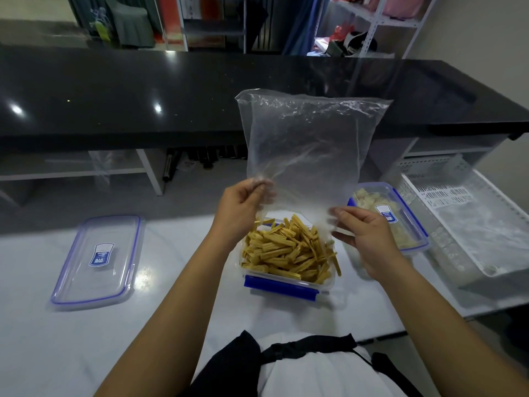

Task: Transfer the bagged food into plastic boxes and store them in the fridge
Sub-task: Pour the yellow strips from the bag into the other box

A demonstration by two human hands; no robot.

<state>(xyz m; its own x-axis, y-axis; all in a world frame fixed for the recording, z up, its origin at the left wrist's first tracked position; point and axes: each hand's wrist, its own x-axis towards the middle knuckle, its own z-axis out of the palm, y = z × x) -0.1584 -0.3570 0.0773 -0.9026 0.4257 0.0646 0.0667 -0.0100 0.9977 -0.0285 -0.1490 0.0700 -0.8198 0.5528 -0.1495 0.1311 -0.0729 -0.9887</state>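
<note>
Plastic dominates the head view: a clear, crinkled, empty-looking plastic bag (pixel 309 150) stands upright in the air above the white table (pixel 200 325), its closed end at the top and its mouth at the bottom between the two hands. The left hand (pixel 240 210) pinches the bag's lower left corner between thumb and curled fingers, and the right hand (pixel 363 233) pinches the lower right edge in the same way, so both hands are clamped on the bag and are held apart from each other at about the same height. Directly under the bag's mouth, just below and between the hands, sits an open, clear rectangular plastic box with a blue clasp (pixel 282 285) on its near side, filled to the rim with yellow, ridged stick-shaped food pieces (pixel 289 250). Partly hidden behind the right hand is a second clear plastic box with a blue-edged lid (pixel 400 213) closed on it, holding pale chunks of food. Well to the left of the left hand lies a loose clear lid with a blue seal and a blue label (pixel 97 262), flat on the table. At the right edge of the table rests a white perforated plastic basket (pixel 472 224). Beyond the table runs a glossy black counter (pixel 143 93).
</note>
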